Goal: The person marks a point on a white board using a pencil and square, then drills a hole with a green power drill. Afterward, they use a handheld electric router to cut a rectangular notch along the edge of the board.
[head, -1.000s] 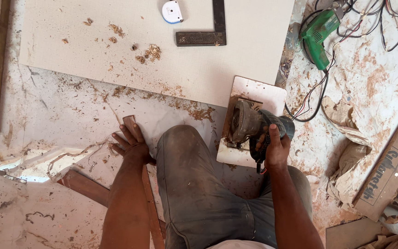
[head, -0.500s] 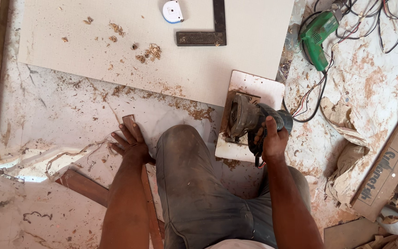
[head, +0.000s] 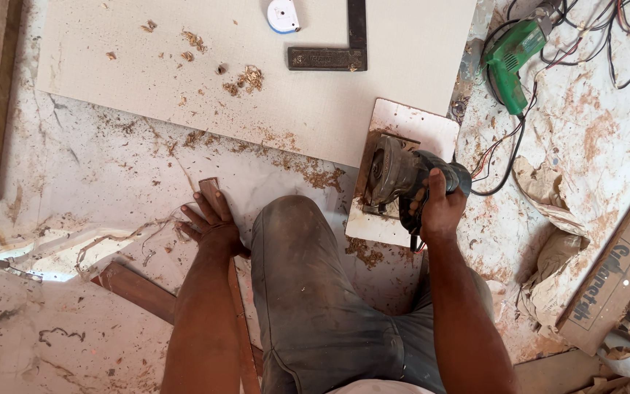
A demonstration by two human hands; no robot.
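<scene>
**A:** The saw [head: 395,175] is the thing to look at. It sits on its flat white plate [head: 410,128] on the floor, just in front of the person's knee [head: 293,233], touching the corner of the big board [head: 257,66].

**B:** Who holds it?

**A:** The right hand [head: 435,211] does. Its fingers are wrapped tight around the saw's handle. The left hand [head: 209,222] holds nothing. It is spread flat on the floor, fingers resting on the end of a thin brown wood strip [head: 209,186].

**B:** So what step is this?

**A:** I think the person is getting the saw into place at the board's edge. No dust is flying, so I cannot tell if it is running. The next move needs a firm grip, the plate flat, and the blade lined up straight. The loose cord [head: 497,160] should stay out of the way.

**B:** Now count with me, near things first.

**A:** Two hands. One knee. One saw. One thin strip under the left hand, and one darker plank [head: 136,288] beside that arm. Then one big pale board.

**B:** And farther off?

**A:** On the board lie one metal square [head: 337,51] and one white tape measure [head: 284,14]. To the right lies one green drill [head: 512,58], with a tangle of wires [head: 607,29] I cannot count.
</scene>
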